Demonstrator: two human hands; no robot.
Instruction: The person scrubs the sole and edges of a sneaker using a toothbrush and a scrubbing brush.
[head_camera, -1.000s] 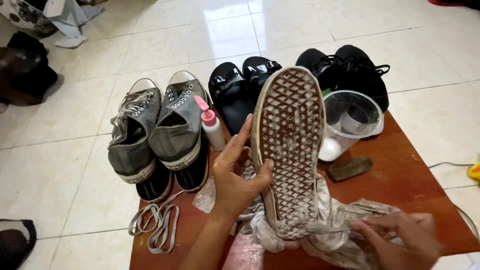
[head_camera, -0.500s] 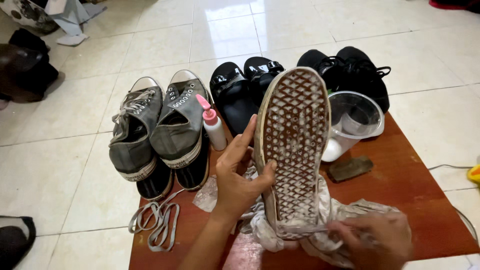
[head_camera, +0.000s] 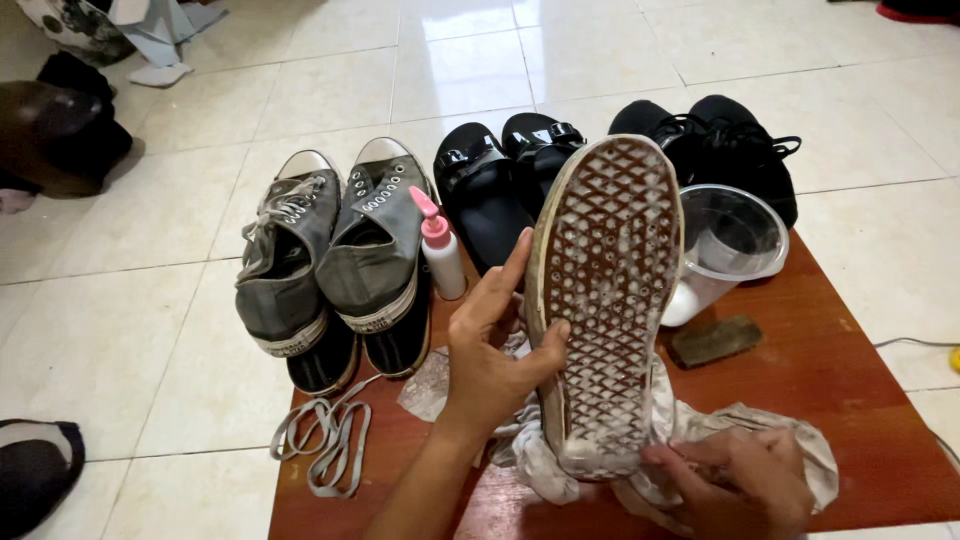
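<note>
My left hand (head_camera: 495, 350) grips a shoe (head_camera: 605, 300) by its left edge, holding it up with the sole facing me. The waffle-patterned sole is brown and covered in white foam. My right hand (head_camera: 735, 480) is at the shoe's heel end, closed on a crumpled grey-white cloth (head_camera: 690, 440) that lies under the shoe on the reddish wooden table (head_camera: 850, 400).
A pink-capped white bottle (head_camera: 440, 250), a clear plastic tub (head_camera: 730, 245) and a dark brush (head_camera: 715, 340) stand on the table. Grey sneakers (head_camera: 330, 260), black sandals (head_camera: 500, 185) and black shoes (head_camera: 720, 140) sit beyond it. Loose grey laces (head_camera: 320, 435) hang at the left edge.
My right hand has moved left along the cloth toward the shoe's heel. The shoe has stayed upright in my left hand, shifting slightly.
</note>
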